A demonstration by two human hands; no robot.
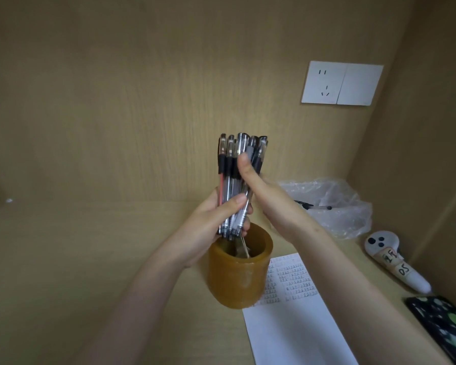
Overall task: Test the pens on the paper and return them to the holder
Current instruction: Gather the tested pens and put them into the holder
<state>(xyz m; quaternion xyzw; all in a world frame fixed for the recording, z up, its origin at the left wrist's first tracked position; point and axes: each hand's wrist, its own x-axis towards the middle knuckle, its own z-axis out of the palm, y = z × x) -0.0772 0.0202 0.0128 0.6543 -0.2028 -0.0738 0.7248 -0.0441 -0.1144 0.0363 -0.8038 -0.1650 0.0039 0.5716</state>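
Sheet of paper (300,330) at near right, top rows filled with small pen marks, illegible. Amber pen holder (238,280) touching its corner. White controller (395,262), taped label handwritten "05". Above holder: pen bundle (231,177) upright, left hand (211,225) fingers wrapped round lower barrels; right hand (271,198) thumb pressed along bundle, fingers hidden behind. Behind: plastic bag (337,206).

One bundle of pens (229,180), and two hands on it: left hand (211,222), right hand (271,201). At least seven caps show, full tally hidden. One amber holder (238,280). One sheet of paper (295,325) at the tabletop's (90,259) near edge. Along the right edge: one plastic bag (334,204), one white controller (395,262), one dark patterned phone case (442,327). One double wall plate (341,84).
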